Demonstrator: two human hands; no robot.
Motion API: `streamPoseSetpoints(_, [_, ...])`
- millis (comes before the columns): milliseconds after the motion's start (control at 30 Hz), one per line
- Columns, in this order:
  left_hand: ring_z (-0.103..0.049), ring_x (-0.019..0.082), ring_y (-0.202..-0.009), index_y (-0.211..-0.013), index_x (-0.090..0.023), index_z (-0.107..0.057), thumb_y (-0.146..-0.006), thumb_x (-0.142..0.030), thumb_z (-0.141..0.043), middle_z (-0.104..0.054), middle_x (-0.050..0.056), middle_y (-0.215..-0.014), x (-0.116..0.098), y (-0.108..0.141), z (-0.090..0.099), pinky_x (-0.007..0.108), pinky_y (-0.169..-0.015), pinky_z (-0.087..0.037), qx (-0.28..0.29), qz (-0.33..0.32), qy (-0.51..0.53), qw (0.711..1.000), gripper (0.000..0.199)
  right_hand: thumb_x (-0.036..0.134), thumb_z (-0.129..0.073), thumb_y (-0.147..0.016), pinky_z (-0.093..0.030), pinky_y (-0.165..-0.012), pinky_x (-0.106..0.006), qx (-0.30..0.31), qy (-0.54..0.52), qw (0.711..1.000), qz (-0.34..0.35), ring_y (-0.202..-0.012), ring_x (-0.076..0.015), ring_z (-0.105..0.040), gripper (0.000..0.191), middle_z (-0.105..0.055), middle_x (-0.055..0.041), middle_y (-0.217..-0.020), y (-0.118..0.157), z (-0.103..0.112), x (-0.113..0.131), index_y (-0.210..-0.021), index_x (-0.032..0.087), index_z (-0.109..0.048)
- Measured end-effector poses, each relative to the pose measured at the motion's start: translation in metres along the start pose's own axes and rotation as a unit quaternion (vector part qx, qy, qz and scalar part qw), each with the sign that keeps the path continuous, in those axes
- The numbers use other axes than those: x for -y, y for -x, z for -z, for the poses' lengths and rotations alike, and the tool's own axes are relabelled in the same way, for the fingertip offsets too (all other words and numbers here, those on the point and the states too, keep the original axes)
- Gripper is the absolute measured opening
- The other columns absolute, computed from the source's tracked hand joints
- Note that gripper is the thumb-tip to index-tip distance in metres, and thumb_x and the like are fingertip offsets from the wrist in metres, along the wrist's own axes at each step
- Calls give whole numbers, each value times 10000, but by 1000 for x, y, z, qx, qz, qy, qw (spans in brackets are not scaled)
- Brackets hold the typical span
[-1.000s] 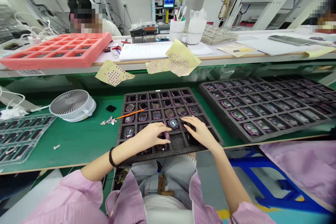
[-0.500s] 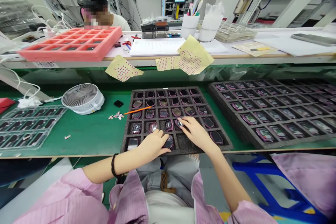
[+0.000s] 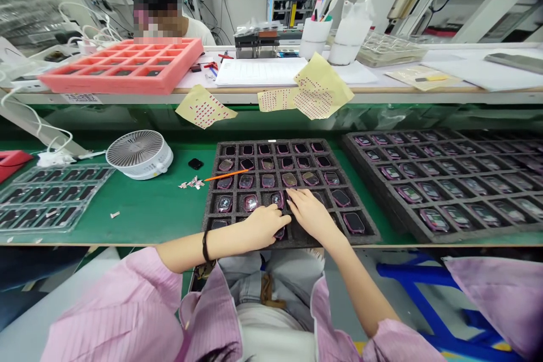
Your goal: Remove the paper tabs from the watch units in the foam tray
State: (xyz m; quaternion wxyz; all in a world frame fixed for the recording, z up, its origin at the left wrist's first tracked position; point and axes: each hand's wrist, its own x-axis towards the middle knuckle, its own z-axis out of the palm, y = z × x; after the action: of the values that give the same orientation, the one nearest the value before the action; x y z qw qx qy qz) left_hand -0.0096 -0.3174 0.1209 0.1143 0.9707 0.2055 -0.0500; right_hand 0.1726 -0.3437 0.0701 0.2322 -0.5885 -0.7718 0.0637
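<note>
A dark foam tray [image 3: 373, 233] holds several smartwatch bodies with pink-purple cases in square compartments. My left hand [image 3: 265, 225] reaches over its front rows, fingers spread just below a watch with a lit screen [image 3: 277, 199]. Part of another watch [image 3: 280, 233] shows under that hand. Close beside it, my right hand [image 3: 311, 214] dips bent fingertips into a compartment of the same row; whatever they grip is hidden. Two more lit watches [image 3: 250, 202] [image 3: 224, 203] lie to the left. An orange stick [image 3: 227, 175] lies across the tray's left edge.
At right stands a larger foam tray [image 3: 418, 172] of watches. A white fan [image 3: 139, 154], a clear tray of dark parts [image 3: 55, 198] and paper scraps [image 3: 194, 182] lie at left. The shelf [image 3: 241, 96] bears a pink foam tray [image 3: 114, 83]; a person sits behind it.
My left hand has shifted right, towards my right hand. The watch seen at my right fingertips is now covered by that hand. The view has moved slightly.
</note>
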Motion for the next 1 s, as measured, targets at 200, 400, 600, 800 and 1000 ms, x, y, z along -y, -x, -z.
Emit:
streamPoseSetpoints(200, [-629,245,-931,-1004,-191,-635,-687,-225,-727,-673,79,-971,9,11,12,321,-801,-507,-52,30,82,995,331,258,-396,-947,-433,-1046,-483,-21,-58,998,19,-1244,-266,-516,410,-548,-97,-1357,-2,-4,13,-1337,249,-526])
streamPoseSetpoints(400, [-655,204,-945,-1070,-201,-649,-723,-185,-711,-689,46,-1052,27,59,24,296,-857,-491,-103,123,155,975,352,183,-411,-931,-467,-1027,-435,28,-149,987,55,-1222,-254,-554,367,-488,-88,-1423,-5,-16,10,-1226,237,-623])
streamPoseSetpoints(600, [-620,217,-977,-1034,-164,-646,-691,-76,-687,-674,74,-1035,28,70,-2,305,-879,-483,-69,104,117,985,357,132,-369,-928,-284,-1131,-547,38,-67,990,115,-1237,-244,-540,387,-596,-136,-1304,-11,-17,12,-1223,167,-617])
streamPoseSetpoints(800, [-610,242,-942,-1007,-131,-633,-666,-41,-668,-674,103,-948,24,57,-5,303,-799,-485,-34,76,75,994,354,207,-417,-936,-307,-1121,-538,51,-14,991,120,-1296,-256,-473,364,-562,-125,-1347,-3,-14,16,-1256,174,-590])
streamPoseSetpoints(1000, [-655,188,-870,-1064,-199,-656,-687,-238,-752,-711,23,-980,40,83,34,244,-786,-458,-61,107,206,971,391,273,-428,-950,-332,-1109,-547,31,-34,993,110,-1252,-244,-516,375,-564,-115,-1340,8,-10,20,-1301,211,-543])
